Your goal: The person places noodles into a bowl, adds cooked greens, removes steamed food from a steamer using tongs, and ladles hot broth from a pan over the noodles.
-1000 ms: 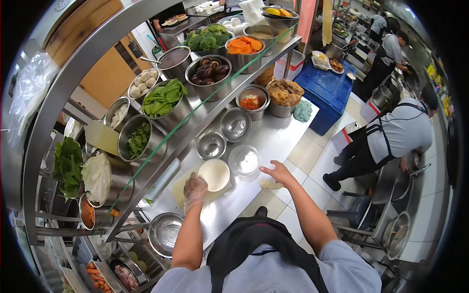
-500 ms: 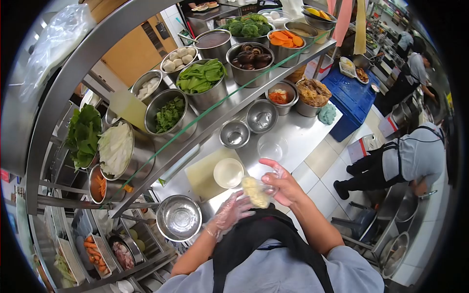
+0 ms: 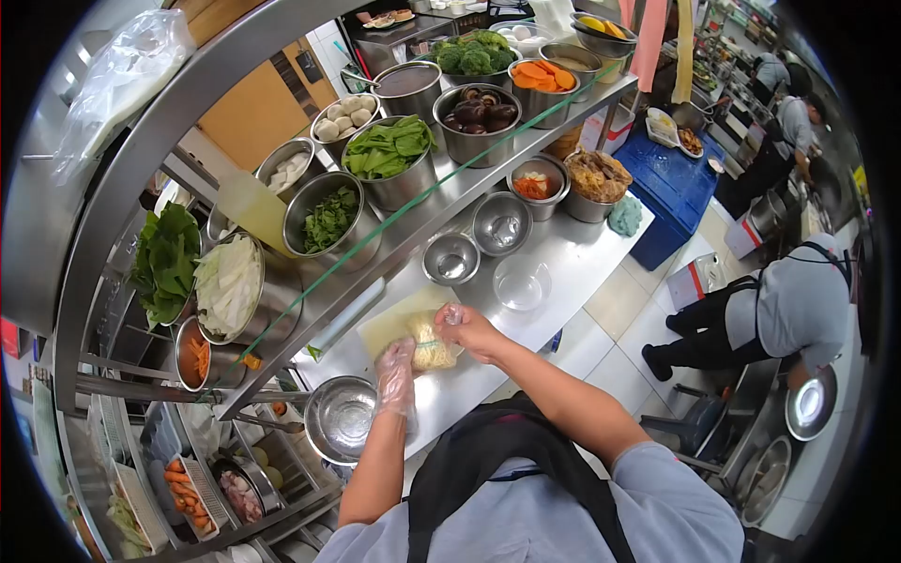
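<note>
Noodles [image 3: 435, 357] in bag [image 3: 430, 343] between left hand [image 3: 395, 363] and right hand [image 3: 475, 336]

Bright, whitish light falls across the steel tabletop [image 3: 601, 246], throwing pale glare onto its bare metal. Sharp highlights glint in the empty steel bowl [image 3: 343, 419] at left, and the plastic bag [image 3: 122, 84] at far left shines in white streaks. Shadows are soft. The yellow bundle [image 3: 434, 343] looks slightly blurred. Wide-lens distortion bows the shelf frame [image 3: 127, 155] at left; black rounds off the corners, and the far right edge turns hazy and smeared.
</note>
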### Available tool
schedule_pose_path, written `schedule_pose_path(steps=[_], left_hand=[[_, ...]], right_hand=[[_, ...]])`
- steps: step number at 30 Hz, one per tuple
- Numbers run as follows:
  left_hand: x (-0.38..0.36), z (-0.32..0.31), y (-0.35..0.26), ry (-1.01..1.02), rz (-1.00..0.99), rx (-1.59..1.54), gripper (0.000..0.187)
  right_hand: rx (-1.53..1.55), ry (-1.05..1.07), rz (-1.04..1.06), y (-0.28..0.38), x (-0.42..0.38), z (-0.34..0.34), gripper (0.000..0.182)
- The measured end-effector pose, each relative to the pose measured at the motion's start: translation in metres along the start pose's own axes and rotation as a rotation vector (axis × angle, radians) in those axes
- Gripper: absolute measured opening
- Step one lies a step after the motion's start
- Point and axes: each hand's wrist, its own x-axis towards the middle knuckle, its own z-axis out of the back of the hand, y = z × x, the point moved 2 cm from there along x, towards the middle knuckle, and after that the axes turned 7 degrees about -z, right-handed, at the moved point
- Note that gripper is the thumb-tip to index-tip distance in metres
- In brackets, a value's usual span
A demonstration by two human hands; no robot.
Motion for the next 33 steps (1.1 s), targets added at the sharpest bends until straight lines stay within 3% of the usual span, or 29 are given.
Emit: schedule_pose_path(steps=[2,4,6,9,13,16,19,21,22,24,25,27,33], left_hand=[[0.018,0.000,-0.015,-0.057,-0.333,0.710,0.026],[0.022,-0.013,-0.024,-0.015,-0.415,0.906,0.025],[0.029,-0.022,-0.013,0.009,-0.459,1.198,0.026],[0.032,-0.023,-0.011,0.069,-0.613,1.310,0.027],[0.022,-0.027,-0.021,0.059,-0.555,1.333,0.025],[0.032,-0.027,-0.025,0.105,-0.604,1.282,0.023],[0.014,-0.037,-0.042,0.096,-0.763,1.336,0.021],[0.007,-0.041,-0.057,0.086,-0.986,1.326,0.017],[0.007,-0.041,-0.065,0.082,-0.988,1.324,0.017],[0.001,-0.033,-0.082,-0.059,-1.151,1.066,0.015],[-0.013,-0.037,-0.100,-0.072,-1.145,1.065,0.015],[-0.046,-0.042,-0.142,-0.107,-0.785,0.735,0.016],[-0.086,-0.006,-0.170,-0.161,-0.843,0.714,0.016]], right_hand=[[-0.169,-0.097,0.025,-0.010,0.006,0.011,0.025],[-0.344,-0.189,0.050,-0.021,0.007,0.028,0.029],[-0.650,-0.499,0.171,-0.034,-0.001,0.054,0.035],[-0.685,-0.454,0.091,-0.033,-0.024,0.070,0.043],[-0.768,-0.391,0.069,-0.043,-0.034,0.071,0.041],[-0.934,-0.297,0.211,-0.043,-0.034,0.050,0.035],[-1.066,-0.315,0.243,-0.055,-0.030,0.042,0.034],[-1.076,-0.311,0.221,-0.059,-0.027,0.042,0.032],[-1.075,-0.320,0.189,-0.060,-0.027,0.042,0.029],[-1.082,-0.314,0.182,-0.063,-0.026,0.044,0.029],[-1.088,-0.310,0.181,-0.061,-0.026,0.044,0.029],[-1.103,-0.308,0.182,-0.057,-0.025,0.043,0.028],[-1.206,-0.396,0.231,-0.029,-0.014,0.036,0.021]])
